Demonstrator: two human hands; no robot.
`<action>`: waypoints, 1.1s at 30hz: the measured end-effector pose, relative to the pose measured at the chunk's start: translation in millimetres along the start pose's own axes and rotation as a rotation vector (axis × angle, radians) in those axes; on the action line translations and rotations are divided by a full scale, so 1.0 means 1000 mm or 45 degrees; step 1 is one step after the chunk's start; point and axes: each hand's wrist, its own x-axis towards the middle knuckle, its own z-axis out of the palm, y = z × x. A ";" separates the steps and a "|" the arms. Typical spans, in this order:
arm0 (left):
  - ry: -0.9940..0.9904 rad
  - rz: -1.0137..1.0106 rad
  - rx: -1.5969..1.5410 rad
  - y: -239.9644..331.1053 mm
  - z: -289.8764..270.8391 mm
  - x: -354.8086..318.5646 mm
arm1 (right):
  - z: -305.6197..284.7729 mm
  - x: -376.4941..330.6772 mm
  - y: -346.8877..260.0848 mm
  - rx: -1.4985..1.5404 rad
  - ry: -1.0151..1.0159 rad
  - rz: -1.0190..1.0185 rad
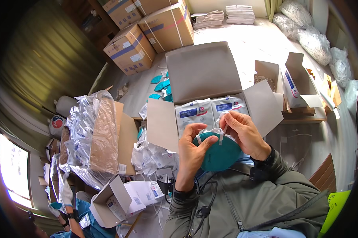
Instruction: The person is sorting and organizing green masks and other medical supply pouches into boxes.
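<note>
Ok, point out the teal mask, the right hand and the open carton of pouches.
Teal mask (222, 155): head view, on its teal shell.
Right hand (246, 135): head view, on the back of the hand.
Open carton (203, 71): head view, on its raised far flap.

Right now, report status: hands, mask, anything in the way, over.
Left fingers gripping teal mask. Right fingers at its white strap. Open carton of white packets just beyond; nothing visible blocking the mask.

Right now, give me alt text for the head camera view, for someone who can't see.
A person's left hand holds a teal mask while the right hand pinches its white strap, before an open box of packets. Cartons stand beyond; a co-worker's gloved hand shows lower left.
</note>
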 end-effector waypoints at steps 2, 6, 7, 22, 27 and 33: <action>0.050 0.088 0.002 -0.002 -0.002 0.001 | -0.001 0.001 -0.001 -0.142 -0.013 0.017; 0.094 0.199 0.119 0.000 -0.001 -0.001 | -0.007 -0.001 -0.003 -0.575 -0.227 0.027; 0.116 0.179 0.158 0.002 0.000 -0.002 | -0.006 0.000 -0.002 -0.588 -0.187 -0.029; 0.099 0.308 0.289 0.001 0.017 -0.008 | -0.002 0.001 -0.001 0.003 -0.095 -0.133; 0.017 0.240 0.363 -0.003 0.018 0.000 | 0.003 0.004 0.003 0.273 -0.049 -0.131; 0.259 0.206 0.197 -0.010 0.012 0.012 | 0.013 0.006 0.004 0.504 -0.015 -0.132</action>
